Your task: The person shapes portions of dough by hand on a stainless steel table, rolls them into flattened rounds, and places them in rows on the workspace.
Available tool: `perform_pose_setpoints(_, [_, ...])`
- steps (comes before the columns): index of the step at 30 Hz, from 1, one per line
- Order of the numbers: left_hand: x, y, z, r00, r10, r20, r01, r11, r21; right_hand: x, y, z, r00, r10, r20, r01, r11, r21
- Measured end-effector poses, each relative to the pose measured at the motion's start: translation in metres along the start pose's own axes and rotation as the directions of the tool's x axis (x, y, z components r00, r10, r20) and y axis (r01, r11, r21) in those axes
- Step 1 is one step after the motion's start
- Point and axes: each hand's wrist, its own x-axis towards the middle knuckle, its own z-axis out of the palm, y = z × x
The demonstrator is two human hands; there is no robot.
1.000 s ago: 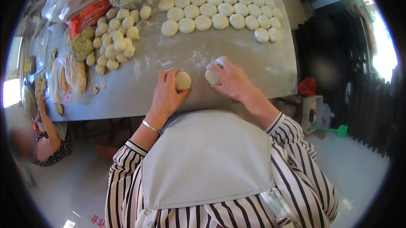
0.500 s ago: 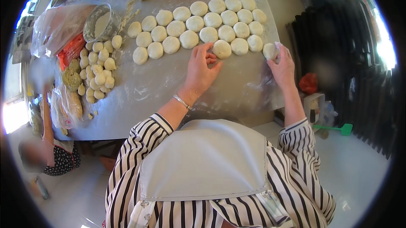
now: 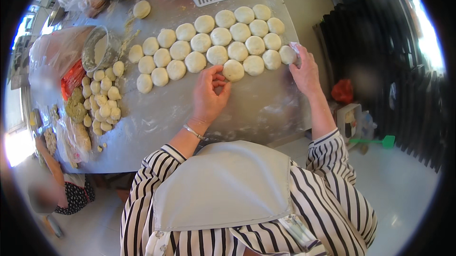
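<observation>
Near the counter's (image 3: 256,109) right edge, a dough round (image 3: 287,55) was grasped by the right hand (image 3: 305,71), seemingly for alignment, the left hand (image 3: 209,95) released.

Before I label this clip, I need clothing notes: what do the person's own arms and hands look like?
The sleeves are off-white with black stripes. A silver bracelet sits just behind the left hand; none shows by the right hand. I see no glove on either.

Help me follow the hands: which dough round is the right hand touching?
The rightmost dough round; it alone lies against the right hand.
</observation>
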Motion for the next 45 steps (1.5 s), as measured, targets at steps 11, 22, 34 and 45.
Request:
perform_pose_setpoints(11, [-0.051, 0.010, -0.097, 0.998, -0.035, -0.052, 0.038, 0.997, 0.067, -0.045, -0.004, 0.022, 0.972, -0.014, -0.235, 0.009, 1.000, -0.022])
perform_pose_setpoints(22, [-0.091, -0.001, -0.307, 0.842, 0.176, -0.509, 0.175, 0.804, 0.568, -0.026, -0.288, 0.165, 0.841, -0.485, 0.239, 0.438, 0.870, 0.225])
perform_pose_setpoints(34, [-0.076, -0.012, -0.357, 0.945, 0.137, -0.297, 0.124, 0.692, 0.711, 0.038, -0.386, 0.296, 0.782, -0.469, 0.410, 0.558, 0.820, -0.127])
perform_pose_setpoints(45, [-0.081, -0.010, -0.394, 0.937, -0.254, -0.240, 0.227, 0.964, -0.137, -0.090, -0.318, 0.212, 0.875, -0.291, 0.388, 0.332, 0.942, -0.042])
